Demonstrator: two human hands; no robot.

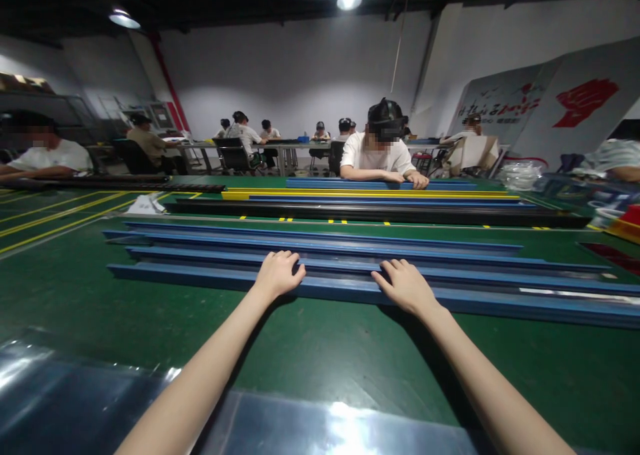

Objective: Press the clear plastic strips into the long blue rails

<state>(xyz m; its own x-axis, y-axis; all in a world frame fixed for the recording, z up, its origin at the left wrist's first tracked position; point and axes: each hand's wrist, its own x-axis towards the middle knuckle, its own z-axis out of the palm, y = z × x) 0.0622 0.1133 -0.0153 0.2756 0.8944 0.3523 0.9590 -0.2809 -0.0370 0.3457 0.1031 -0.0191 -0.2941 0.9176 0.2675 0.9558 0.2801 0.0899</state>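
Several long blue channel rails [200, 278] lie side by side across the green table in front of me. My left hand [280, 274] is on the nearest rail, left of its middle, with its fingers curled over the far edge and the thumb pointing right. On the same rail, further right, sits my right hand [406, 285]. Its fingers bend over the far side and its thumb points left. The undersides of both hands are hidden. A white printed strip [575, 296] lies along the rails at the right.
Beyond the blue rails are a long black rail [375, 212] and a yellow rail [370, 194]. A co-worker [383, 148] leans over the far side with both hands on a blue rail. Shiny sheeting [280, 422] covers the near edge. Red and yellow bins [627, 222] stand right.
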